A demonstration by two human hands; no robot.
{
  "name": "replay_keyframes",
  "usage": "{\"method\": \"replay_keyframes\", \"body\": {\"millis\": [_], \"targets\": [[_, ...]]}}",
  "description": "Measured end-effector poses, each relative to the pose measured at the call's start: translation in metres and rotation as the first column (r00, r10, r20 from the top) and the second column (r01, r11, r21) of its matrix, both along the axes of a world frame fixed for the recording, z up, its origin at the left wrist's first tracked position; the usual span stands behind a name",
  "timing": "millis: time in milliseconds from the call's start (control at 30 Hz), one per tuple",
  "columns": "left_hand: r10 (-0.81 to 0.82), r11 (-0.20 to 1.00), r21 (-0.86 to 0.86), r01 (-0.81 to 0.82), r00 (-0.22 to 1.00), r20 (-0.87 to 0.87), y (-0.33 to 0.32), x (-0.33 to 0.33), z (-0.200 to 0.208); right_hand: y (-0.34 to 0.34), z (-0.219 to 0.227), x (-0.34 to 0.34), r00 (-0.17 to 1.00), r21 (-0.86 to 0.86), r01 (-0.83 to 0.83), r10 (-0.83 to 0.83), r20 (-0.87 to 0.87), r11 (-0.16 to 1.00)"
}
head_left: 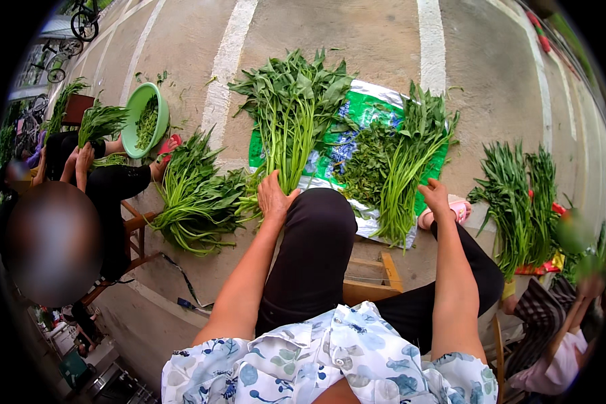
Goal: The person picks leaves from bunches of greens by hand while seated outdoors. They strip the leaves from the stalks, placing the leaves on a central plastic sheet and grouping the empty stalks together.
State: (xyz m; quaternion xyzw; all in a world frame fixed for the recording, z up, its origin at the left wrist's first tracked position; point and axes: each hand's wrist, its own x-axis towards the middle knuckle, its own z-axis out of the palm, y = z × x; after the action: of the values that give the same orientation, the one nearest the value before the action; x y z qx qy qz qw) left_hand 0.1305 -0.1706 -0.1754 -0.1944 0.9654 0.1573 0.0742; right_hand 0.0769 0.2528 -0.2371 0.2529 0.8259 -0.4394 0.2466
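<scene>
My left hand (273,199) is closed round the lower stems of a big bunch of water spinach (295,128), beside my knee. Its leaves spread away from me over a green and white plastic sheet (347,149). My right hand (435,195) hovers at the right edge of the sheet, fingers curled together; whatever they pinch, if anything, is hidden. Just left of it lies a second bunch of long-stemmed greens (411,161). Beside that bunch is a heap of short, picked leafy pieces (370,161).
Another pile of greens (198,195) lies at left, near a light green basin (146,121) with cut leaves. A seated person (108,195) at left holds a bunch. At right, more bunches (515,202) lie before another person (552,337). A wooden stool (377,283) stands between my legs.
</scene>
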Motion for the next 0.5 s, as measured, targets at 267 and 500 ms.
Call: {"method": "replay_keyframes", "body": {"millis": [267, 500], "targets": [[0.241, 0.961, -0.173, -0.215, 0.959, 0.147, 0.001, 0.01, -0.069, -0.094, 0.263, -0.045, 0.903, -0.416, -0.28, 0.091, -0.42, 0.865], [0.208, 0.97, -0.131, -0.206, 0.978, 0.002, -0.032, 0.022, -0.092, -0.114, 0.382, 0.014, 0.448, -0.46, -0.868, -0.107, -0.888, 0.188]]}}
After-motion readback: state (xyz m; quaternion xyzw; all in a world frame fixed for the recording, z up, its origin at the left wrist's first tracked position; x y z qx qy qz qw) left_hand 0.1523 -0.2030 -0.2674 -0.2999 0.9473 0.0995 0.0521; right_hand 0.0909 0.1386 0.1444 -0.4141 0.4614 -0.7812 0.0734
